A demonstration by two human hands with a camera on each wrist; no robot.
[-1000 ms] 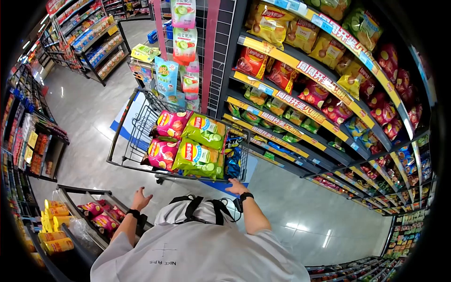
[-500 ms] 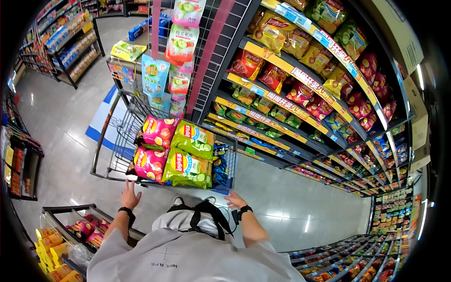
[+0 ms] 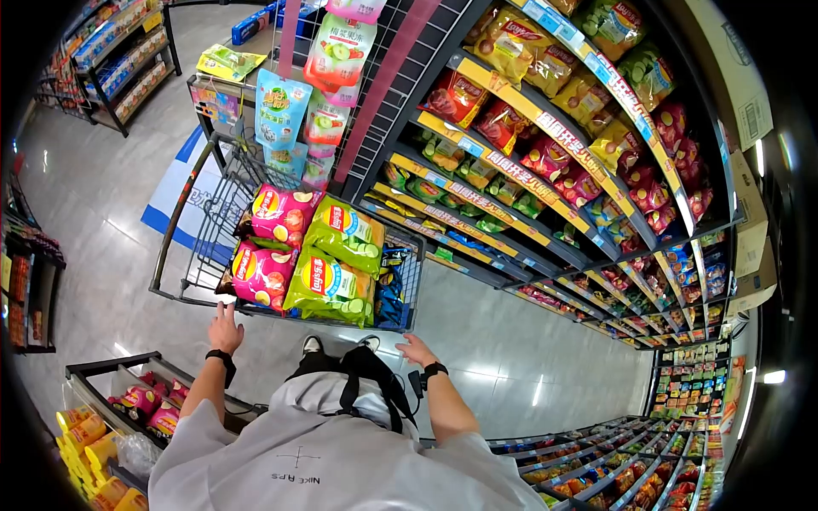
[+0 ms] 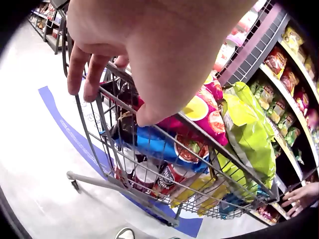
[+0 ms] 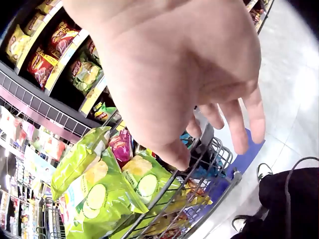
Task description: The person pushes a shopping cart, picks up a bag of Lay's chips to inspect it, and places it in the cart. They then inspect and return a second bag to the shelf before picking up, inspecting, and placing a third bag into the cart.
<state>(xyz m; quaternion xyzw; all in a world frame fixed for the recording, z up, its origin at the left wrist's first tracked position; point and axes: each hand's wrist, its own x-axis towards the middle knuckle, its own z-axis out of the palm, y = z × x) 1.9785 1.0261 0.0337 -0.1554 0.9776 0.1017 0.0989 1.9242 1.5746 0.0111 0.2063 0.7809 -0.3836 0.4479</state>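
In the head view the shopping cart (image 3: 416, 289) stands before the person, holding two pink chip bags (image 3: 262, 274) and green chip bags (image 3: 331, 285). The left hand (image 3: 225, 330) is at its near rim, by the left pink bag. Over that rim, the left wrist view shows the left hand (image 4: 149, 55) with fingers extended and thumb apart; contact is unclear. Near the cart's right corner the right hand (image 3: 416, 349) has loose fingers, gripping nothing. Its palm (image 5: 184, 64) fills much of the right wrist view, hiding part of the rim. Red cups (image 4: 145, 174) lie lower in the cart.
Chip shelves (image 3: 545, 128) curve along the right. Hanging snack pouches (image 3: 283, 106) and a wire rack border the cart's far side. At lower left stands a bin (image 3: 111, 366) with pink bags, beside yellow canisters (image 3: 85, 430). Grey floor (image 3: 511, 336) runs between shelves.
The cart has shifted left in the head view. My left hand has come from beside the bin to the cart's near rim. The right hand now appears slightly apart from the cart corner.
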